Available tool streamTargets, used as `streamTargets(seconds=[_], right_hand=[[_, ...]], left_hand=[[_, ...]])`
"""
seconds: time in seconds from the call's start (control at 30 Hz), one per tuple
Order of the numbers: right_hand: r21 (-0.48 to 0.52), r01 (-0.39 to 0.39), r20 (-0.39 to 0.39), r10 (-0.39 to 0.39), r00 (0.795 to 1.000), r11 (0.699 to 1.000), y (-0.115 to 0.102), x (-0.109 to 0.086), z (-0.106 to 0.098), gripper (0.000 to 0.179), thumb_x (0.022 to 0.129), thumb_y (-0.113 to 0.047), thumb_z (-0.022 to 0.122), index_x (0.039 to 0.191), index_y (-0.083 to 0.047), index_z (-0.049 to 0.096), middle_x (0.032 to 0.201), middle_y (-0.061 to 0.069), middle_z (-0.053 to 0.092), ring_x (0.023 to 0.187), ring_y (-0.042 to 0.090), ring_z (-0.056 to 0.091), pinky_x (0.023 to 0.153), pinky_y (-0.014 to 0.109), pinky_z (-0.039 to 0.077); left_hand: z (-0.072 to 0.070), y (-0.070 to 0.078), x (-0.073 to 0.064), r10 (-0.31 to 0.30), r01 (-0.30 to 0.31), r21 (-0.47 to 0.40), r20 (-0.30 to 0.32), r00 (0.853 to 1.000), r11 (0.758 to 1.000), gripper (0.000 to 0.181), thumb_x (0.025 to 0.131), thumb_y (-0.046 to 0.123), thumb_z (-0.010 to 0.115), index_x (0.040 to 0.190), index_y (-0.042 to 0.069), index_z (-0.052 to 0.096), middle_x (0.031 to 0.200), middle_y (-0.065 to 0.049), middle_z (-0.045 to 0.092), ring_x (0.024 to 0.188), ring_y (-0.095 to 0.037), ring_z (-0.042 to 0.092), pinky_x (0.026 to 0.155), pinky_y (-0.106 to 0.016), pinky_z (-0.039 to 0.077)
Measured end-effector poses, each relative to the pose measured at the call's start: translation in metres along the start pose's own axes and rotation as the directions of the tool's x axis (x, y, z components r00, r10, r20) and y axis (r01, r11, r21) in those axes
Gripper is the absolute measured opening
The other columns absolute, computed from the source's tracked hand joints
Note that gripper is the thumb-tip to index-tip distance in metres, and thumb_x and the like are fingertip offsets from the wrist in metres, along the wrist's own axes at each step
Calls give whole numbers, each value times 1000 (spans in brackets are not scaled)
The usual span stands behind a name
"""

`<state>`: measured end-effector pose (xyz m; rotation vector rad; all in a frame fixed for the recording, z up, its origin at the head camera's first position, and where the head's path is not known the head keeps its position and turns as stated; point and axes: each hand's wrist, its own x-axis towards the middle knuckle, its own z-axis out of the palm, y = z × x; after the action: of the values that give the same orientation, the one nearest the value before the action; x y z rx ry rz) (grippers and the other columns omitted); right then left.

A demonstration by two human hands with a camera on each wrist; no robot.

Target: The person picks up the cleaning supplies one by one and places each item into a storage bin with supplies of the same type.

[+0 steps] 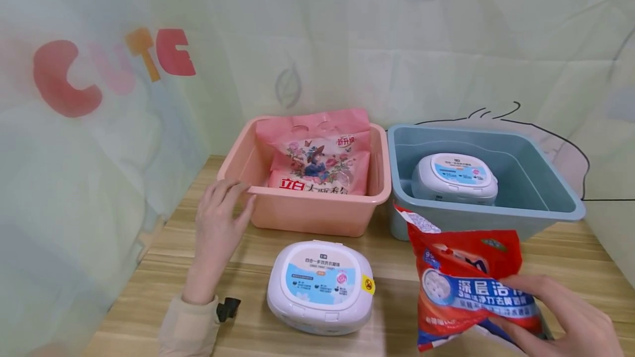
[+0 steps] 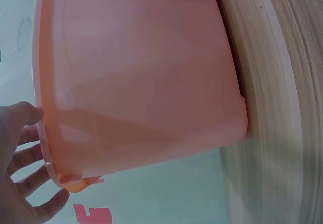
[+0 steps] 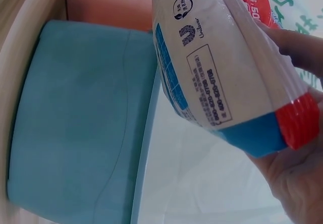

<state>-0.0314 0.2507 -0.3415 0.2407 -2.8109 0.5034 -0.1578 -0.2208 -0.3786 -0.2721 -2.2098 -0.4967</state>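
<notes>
My left hand holds the front left rim of a pink plastic bin, thumb outside the wall and fingers over the edge. Inside that bin stands a pink bag of laundry detergent. My right hand grips a red bag of laundry detergent by its side, raised in front of a blue bin. The bag's white printed back shows in the right wrist view. A white lidded tub sits inside the blue bin, and a similar tub stands on the table between my hands.
Both bins stand side by side on a wood-grain table, close to a pale printed backdrop. The backdrop also runs along the left side, with coloured letters on it.
</notes>
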Motion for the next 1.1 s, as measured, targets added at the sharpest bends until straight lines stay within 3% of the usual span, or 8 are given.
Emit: streamTargets(seconds=[0.3, 0.43, 0.57, 0.8, 1.1], right_hand=[[37, 4, -16, -4, 1000, 999, -8, 5, -2, 67, 47, -20, 95, 107, -15, 66, 103, 9, 69, 78, 21, 61, 51, 11, 46], [67, 15, -28, -13, 1000, 998, -12, 6, -1, 67, 48, -18, 94, 108, -18, 66, 103, 5, 69, 85, -1, 58, 51, 10, 44], [129, 45, -49, -39, 998, 991, -16, 7, 2, 67, 50, -13, 92, 111, -22, 64, 104, 1, 68, 91, -22, 43, 54, 4, 42], [181, 161, -124, -140, 982, 970, -24, 13, 1, 74, 51, -5, 91, 117, -23, 62, 106, 0, 66, 101, -21, 45, 66, -4, 39], [203, 198, -148, -170, 974, 959, -38, 22, 1, 75, 52, -3, 90, 119, -24, 61, 108, -2, 66, 103, -19, 47, 67, -3, 42]], left_hand=[[0, -1, 0, 0, 0, 0, 2, 1000, 1000, 28, 80, 10, 77, 105, 0, 68, 105, -17, 65, 105, -36, 55, 89, -51, 46], [0, -1, 0, 5, -5, -3, -4, 1000, 1000, 28, 80, 10, 76, 104, 0, 68, 105, -17, 65, 104, -36, 55, 89, -51, 46], [0, -1, 0, 7, -7, -4, -9, 1000, 1000, 28, 79, 9, 77, 104, -1, 68, 104, -17, 65, 104, -37, 55, 89, -51, 46], [0, 0, 0, 1, -1, 2, -3, 1000, 1000, 28, 79, 9, 77, 104, 0, 68, 104, -17, 65, 103, -36, 55, 88, -51, 47], [0, -1, 0, 3, -3, 4, -2, 1000, 1000, 28, 79, 10, 77, 104, 0, 68, 104, -17, 65, 104, -36, 56, 90, -51, 47]])
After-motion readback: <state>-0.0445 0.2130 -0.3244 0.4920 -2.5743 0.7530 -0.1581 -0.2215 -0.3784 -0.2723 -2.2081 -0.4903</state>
